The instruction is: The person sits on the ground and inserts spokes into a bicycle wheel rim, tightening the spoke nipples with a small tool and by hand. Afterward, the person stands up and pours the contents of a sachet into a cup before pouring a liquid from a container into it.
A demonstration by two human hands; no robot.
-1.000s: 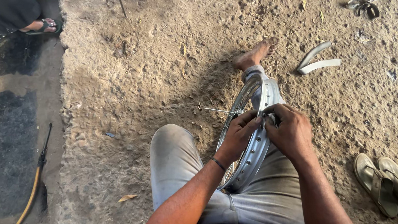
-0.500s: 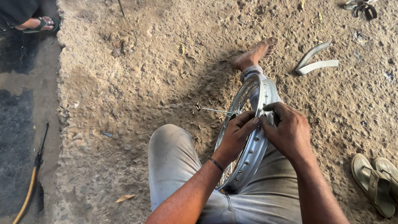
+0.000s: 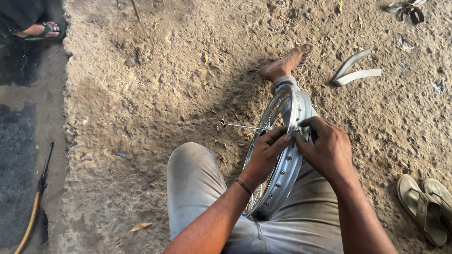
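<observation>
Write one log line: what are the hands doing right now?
left hand: grips wheel rim | right hand: pinches rim edge | rim: propped on legs | spoke: sticks out

Single head-worn view, looking steeply down, close over lap, sandy ground [image 3: 186, 80] beyond

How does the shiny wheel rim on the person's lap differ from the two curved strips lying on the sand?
The wheel rim is a full hoop, propped on edge across the legs, both hands on it. The curved strips are short open arcs, lying flat on the sand, untouched. Both look like pale, curved metal.
</observation>
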